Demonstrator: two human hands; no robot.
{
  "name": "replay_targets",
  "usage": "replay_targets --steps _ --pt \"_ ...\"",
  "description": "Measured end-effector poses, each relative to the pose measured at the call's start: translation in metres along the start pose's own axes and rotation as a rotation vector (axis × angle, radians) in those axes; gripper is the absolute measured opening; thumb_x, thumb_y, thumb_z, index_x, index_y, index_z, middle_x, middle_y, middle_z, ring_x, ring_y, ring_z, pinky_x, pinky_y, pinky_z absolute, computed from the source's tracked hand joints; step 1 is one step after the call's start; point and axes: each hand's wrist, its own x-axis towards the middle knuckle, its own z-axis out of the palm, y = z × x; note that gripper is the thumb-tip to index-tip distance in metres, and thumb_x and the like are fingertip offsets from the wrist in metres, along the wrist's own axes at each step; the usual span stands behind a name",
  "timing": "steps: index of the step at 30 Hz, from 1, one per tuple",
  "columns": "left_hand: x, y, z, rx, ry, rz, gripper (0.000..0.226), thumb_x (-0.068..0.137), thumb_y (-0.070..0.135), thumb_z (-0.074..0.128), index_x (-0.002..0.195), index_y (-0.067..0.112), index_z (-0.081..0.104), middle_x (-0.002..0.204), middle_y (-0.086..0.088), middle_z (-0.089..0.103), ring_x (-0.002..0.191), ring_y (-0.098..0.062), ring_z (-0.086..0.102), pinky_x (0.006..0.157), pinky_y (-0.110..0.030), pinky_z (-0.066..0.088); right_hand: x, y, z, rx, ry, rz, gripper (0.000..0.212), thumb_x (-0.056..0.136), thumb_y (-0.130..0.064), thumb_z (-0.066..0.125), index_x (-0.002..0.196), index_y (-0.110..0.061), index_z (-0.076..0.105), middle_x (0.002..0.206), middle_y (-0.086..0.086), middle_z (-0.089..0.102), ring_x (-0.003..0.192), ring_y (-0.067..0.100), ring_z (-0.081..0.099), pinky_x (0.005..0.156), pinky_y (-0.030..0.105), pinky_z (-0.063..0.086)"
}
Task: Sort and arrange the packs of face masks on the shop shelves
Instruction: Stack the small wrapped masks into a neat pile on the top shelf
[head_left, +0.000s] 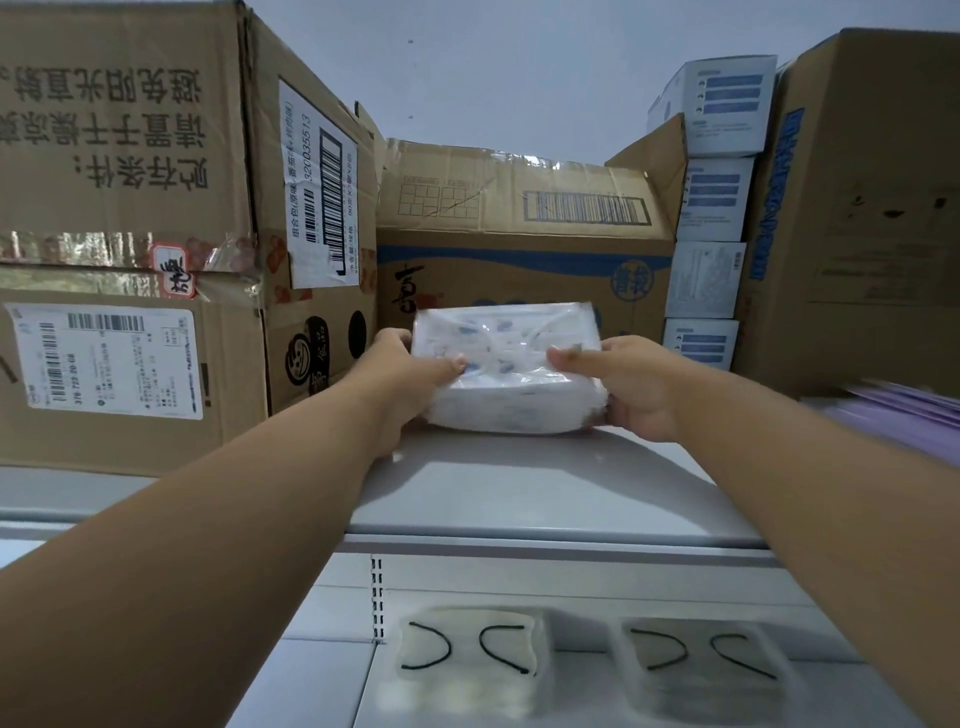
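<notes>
A clear plastic pack of white face masks with blue print (511, 371) sits on the top shelf (519, 493), in front of a cardboard box. My left hand (410, 374) grips its left end, thumb on top. My right hand (623, 384) grips its right end, thumb also on top. On the lower shelf lie two packs of pale masks with black ear loops (467, 654) (706, 660), side by side.
Large cardboard boxes (130, 234) stand at the left, another box (524, 234) at the back and one (862, 208) at the right. A stack of white and blue mask boxes (711, 218) rises at back right. Purple packs (904, 415) lie at the right edge.
</notes>
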Motion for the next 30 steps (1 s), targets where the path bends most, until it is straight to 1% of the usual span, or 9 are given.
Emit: replay_targets --steps 6,11,14,16,19,22,25,28,30 --pt "-0.001 0.003 0.008 0.317 0.161 0.016 0.043 0.088 0.039 0.066 0.122 0.019 0.048 0.106 -0.006 0.059 0.093 -0.024 0.06 0.082 -0.038 0.056 0.008 -0.002 0.006 -0.074 0.042 0.158 0.035 0.081 -0.027 0.081 0.103 -0.007 0.062 0.088 0.011 0.068 0.073 0.028 0.066 0.062 0.035 0.055" --pt "-0.001 0.005 0.007 0.464 0.181 -0.012 0.066 0.088 0.048 0.061 0.143 0.023 0.034 0.131 -0.009 0.052 0.11 -0.032 0.056 0.096 -0.042 0.052 0.017 -0.001 0.009 -0.161 0.114 0.14 0.042 0.08 -0.033 0.082 0.105 -0.006 0.061 0.09 0.012 0.063 0.068 0.025 0.063 0.059 0.034 0.057" --pt "-0.006 0.008 0.007 0.644 0.219 0.161 0.058 0.096 0.042 0.054 0.149 0.03 0.034 0.15 -0.009 0.036 0.133 -0.032 0.04 0.106 -0.042 0.038 0.022 0.0 0.005 -0.416 0.209 0.078 0.075 0.071 -0.051 0.084 0.126 -0.009 0.052 0.104 0.007 0.058 0.084 0.024 0.059 0.076 0.044 0.06" --pt "-0.01 0.016 0.006 0.735 0.251 0.408 0.041 0.099 0.032 0.052 0.14 0.034 0.05 0.15 -0.002 0.042 0.136 -0.027 0.036 0.11 -0.045 0.034 0.018 -0.005 0.002 -0.602 0.269 -0.064 0.084 0.074 -0.049 0.082 0.142 -0.019 0.042 0.129 0.003 0.056 0.108 0.025 0.057 0.093 0.043 0.053" --pt "-0.011 0.028 0.009 0.914 0.074 0.526 0.024 0.098 0.021 0.054 0.108 0.034 0.07 0.127 0.007 0.062 0.117 -0.019 0.054 0.099 -0.041 0.049 0.008 -0.019 0.003 -0.776 0.209 -0.31 0.063 0.086 -0.036 0.075 0.143 -0.027 0.049 0.149 -0.004 0.045 0.13 0.022 0.048 0.097 0.03 0.04" --pt "-0.007 0.039 0.013 1.077 -0.067 0.405 0.025 0.093 0.012 0.054 0.092 0.033 0.067 0.102 0.009 0.066 0.093 -0.015 0.06 0.078 -0.034 0.057 0.009 -0.026 0.009 -0.911 0.073 -0.37 0.026 0.094 -0.031 0.065 0.119 -0.026 0.07 0.133 -0.007 0.06 0.113 0.016 0.059 0.087 0.025 0.043" --pt "-0.001 0.052 0.013 1.157 -0.11 0.409 0.019 0.094 0.014 0.055 0.1 0.027 0.068 0.103 0.005 0.067 0.092 -0.017 0.061 0.081 -0.035 0.057 0.013 -0.023 0.015 -0.999 0.036 -0.346 0.018 0.097 -0.028 0.059 0.108 -0.025 0.073 0.105 -0.01 0.067 0.086 0.007 0.059 0.07 0.021 0.044" --pt "0.006 0.054 0.015 1.138 -0.165 0.399 0.033 0.096 0.017 0.057 0.123 0.034 0.061 0.118 0.002 0.063 0.1 -0.02 0.061 0.087 -0.038 0.057 0.013 -0.016 0.015 -0.972 0.051 -0.329 0.019 0.099 -0.026 0.054 0.105 -0.025 0.072 0.092 -0.011 0.065 0.077 0.008 0.057 0.06 0.02 0.041" --pt "0.01 0.046 0.017 1.081 -0.186 0.367 0.036 0.098 0.016 0.052 0.122 0.039 0.063 0.126 0.001 0.059 0.103 -0.022 0.059 0.086 -0.037 0.057 0.01 -0.01 0.014 -0.88 0.076 -0.309 0.021 0.1 -0.028 0.052 0.107 -0.024 0.072 0.095 -0.008 0.067 0.082 0.01 0.059 0.064 0.023 0.043"
